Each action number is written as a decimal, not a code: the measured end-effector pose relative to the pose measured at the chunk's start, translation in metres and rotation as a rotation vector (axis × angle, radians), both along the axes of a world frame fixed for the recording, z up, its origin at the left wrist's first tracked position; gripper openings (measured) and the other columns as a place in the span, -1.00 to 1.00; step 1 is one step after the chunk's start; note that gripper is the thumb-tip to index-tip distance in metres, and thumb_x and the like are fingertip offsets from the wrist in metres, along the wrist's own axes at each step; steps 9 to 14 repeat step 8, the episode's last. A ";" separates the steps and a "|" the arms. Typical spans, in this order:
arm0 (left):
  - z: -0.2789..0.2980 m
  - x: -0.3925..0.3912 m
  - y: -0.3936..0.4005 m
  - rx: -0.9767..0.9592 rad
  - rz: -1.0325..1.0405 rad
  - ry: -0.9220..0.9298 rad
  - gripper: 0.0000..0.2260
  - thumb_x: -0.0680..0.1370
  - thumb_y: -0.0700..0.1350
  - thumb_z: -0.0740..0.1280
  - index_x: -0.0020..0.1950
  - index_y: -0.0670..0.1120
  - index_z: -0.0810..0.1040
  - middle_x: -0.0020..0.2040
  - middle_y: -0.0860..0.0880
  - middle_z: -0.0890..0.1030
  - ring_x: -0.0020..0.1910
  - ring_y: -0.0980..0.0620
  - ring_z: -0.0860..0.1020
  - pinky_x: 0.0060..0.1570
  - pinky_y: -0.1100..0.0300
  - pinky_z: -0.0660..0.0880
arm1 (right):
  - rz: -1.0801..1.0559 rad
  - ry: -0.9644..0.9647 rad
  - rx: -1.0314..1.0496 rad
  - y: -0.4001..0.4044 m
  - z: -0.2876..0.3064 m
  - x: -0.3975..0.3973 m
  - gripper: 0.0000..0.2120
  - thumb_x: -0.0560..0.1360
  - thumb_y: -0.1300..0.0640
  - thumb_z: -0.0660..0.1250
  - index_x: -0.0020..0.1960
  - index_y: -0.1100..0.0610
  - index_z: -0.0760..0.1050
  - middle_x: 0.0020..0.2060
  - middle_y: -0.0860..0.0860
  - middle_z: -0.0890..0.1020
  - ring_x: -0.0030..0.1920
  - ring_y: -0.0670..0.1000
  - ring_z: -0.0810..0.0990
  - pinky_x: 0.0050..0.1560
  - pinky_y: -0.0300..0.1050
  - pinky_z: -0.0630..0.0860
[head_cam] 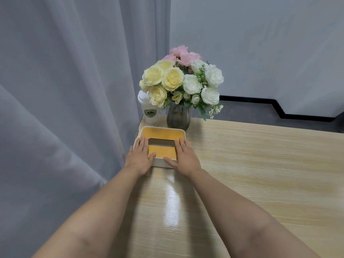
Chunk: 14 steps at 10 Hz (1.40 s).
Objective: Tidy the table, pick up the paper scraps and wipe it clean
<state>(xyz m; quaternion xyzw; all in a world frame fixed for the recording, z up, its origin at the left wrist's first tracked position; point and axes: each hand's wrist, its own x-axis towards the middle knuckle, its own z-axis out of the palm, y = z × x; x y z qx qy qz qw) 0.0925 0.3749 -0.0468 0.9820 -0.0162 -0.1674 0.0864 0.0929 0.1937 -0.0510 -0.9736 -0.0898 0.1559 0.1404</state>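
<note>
Round green logo on white cup (150,112), behind tissue box: "ENJOY LIFE" legible along upper arc, "COFFEE" along lower arc. Centre lettering too small to read. No other text visible.

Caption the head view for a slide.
Both hands, left and right, rest flat on a tissue box beside a vase and cup.

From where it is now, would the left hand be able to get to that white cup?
Probably yes. The left hand rests flat on the tissue box, and the cup stands just behind the box with nothing between; only the flowers overhang its lid.
</note>
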 end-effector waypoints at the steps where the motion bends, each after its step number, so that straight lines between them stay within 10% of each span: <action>1: -0.005 -0.001 -0.001 -0.051 0.018 0.045 -0.41 0.64 0.13 -0.10 0.54 -0.16 -0.21 0.55 -0.06 -0.24 0.52 0.02 -0.27 0.49 0.08 -0.13 | 0.080 0.024 -0.077 -0.003 0.002 0.003 -0.15 0.52 -0.30 0.10 0.53 0.20 -0.18 0.53 0.11 -0.17 0.52 0.08 -0.24 0.51 -0.03 -0.13; 14: 0.031 -0.009 -0.033 -0.011 -0.125 -0.124 -0.44 0.63 0.17 -0.10 0.55 -0.03 -0.17 0.56 0.03 -0.09 0.54 0.03 -0.15 0.49 0.07 -0.15 | 0.016 -0.046 -0.048 -0.049 0.032 -0.008 -0.23 0.53 -0.26 0.12 0.54 0.11 -0.11 0.54 0.01 -0.10 0.53 0.01 -0.16 0.50 0.00 -0.08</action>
